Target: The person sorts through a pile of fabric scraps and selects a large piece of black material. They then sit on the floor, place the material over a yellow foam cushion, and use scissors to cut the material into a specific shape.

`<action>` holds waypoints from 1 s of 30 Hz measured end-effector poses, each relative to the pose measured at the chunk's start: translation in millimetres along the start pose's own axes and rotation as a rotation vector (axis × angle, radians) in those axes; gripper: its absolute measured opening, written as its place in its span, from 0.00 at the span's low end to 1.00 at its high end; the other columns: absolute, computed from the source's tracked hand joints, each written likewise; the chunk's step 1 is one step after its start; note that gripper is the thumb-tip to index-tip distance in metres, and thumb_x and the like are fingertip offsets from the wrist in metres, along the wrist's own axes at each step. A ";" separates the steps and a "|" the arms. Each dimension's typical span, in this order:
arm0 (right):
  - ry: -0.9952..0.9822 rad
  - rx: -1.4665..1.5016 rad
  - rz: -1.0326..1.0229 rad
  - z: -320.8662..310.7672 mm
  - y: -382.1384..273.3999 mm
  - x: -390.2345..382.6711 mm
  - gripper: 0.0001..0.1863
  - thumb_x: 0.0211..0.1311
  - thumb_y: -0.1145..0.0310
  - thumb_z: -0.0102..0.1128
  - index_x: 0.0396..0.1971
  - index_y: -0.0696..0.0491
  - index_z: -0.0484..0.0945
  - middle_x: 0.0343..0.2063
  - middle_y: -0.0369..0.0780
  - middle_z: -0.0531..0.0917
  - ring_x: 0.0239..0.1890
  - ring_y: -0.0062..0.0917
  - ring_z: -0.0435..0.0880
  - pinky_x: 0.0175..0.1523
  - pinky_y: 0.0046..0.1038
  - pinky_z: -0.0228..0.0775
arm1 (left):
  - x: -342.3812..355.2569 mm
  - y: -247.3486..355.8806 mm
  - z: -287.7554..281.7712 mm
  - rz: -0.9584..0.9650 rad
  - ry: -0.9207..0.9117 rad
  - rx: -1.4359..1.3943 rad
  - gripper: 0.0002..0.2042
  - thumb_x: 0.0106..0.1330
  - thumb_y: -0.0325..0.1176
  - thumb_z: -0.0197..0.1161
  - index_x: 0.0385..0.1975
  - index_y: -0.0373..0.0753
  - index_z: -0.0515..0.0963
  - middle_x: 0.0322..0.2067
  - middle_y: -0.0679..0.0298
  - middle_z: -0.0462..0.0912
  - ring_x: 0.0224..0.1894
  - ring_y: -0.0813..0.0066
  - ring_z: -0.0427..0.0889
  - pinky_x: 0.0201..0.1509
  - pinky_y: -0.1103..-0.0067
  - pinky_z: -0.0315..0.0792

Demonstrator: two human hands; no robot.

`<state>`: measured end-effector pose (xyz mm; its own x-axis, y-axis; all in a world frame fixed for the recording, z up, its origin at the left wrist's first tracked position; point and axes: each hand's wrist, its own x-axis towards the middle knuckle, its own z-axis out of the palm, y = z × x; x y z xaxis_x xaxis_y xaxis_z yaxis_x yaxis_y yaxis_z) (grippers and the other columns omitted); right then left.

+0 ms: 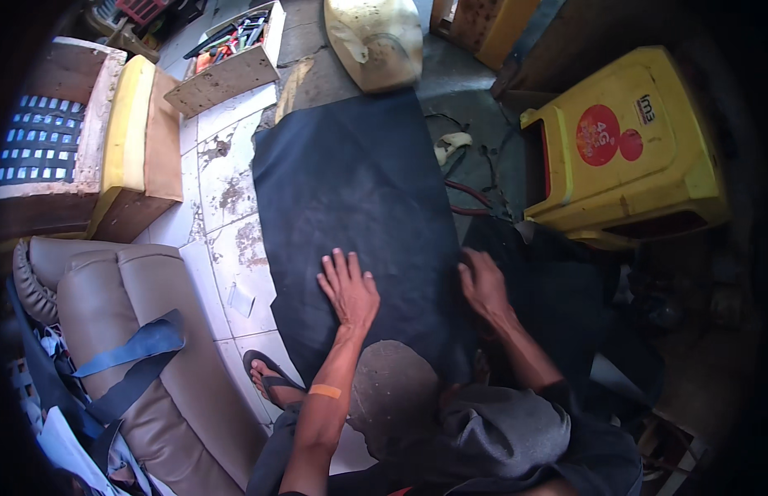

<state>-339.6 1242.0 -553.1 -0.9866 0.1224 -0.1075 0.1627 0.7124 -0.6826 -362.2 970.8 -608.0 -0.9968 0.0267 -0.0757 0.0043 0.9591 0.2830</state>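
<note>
A large black leather-like sheet [351, 174] is spread over the floor in front of me, with slight creases in it. My left hand [349, 291] lies flat on its middle, fingers spread, holding nothing. At the sheet's right edge is my right hand [483, 285], its fingers bent and close together on the edge; the fingertips are partly hidden. Close to my body, a grey-brown rounded piece [394, 384] borders the near end of the sheet. An orange strip [325, 391] is stuck on my left forearm.
Left: brown padded seat [144, 289] with blue strips [136, 343], yellow-edged foam block [127, 124], wooden frame with webbing [111, 83]. Ahead: wooden tool box [227, 89], yellowish plastic container [384, 62]. Right: yellow plastic case [648, 165], red cable [469, 194], more dark material [557, 289].
</note>
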 end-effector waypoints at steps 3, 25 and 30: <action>-0.043 -0.172 0.173 -31.2 43.5 -56.7 0.16 0.66 0.67 0.59 0.51 0.57 0.78 0.46 0.52 0.82 0.49 0.50 0.82 0.53 0.43 0.75 | -16.0 58.1 6.2 0.209 -0.053 -0.127 0.27 0.68 0.35 0.58 0.67 0.34 0.67 0.72 0.45 0.60 0.76 0.44 0.52 0.76 0.48 0.47; -0.302 -0.085 0.603 -60.1 41.7 -79.3 0.18 0.55 0.60 0.67 0.40 0.57 0.77 0.32 0.47 0.86 0.37 0.40 0.88 0.46 0.38 0.75 | -26.8 169.4 25.5 0.072 -0.393 -0.219 0.35 0.64 0.53 0.64 0.65 0.35 0.67 0.76 0.48 0.50 0.79 0.40 0.37 0.69 0.29 0.33; -0.463 -0.040 0.441 -89.2 36.2 -46.8 0.22 0.57 0.61 0.69 0.49 0.58 0.79 0.36 0.44 0.87 0.40 0.28 0.87 0.47 0.31 0.76 | -25.7 172.9 32.8 0.030 -0.313 -0.259 0.25 0.63 0.39 0.64 0.56 0.32 0.71 0.73 0.45 0.55 0.78 0.36 0.40 0.67 0.26 0.36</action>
<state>-286.9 1323.7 -508.4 -0.7267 0.1054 -0.6789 0.5450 0.6899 -0.4764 -333.2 1145.2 -588.6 -0.9239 0.1767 -0.3393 -0.0266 0.8552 0.5177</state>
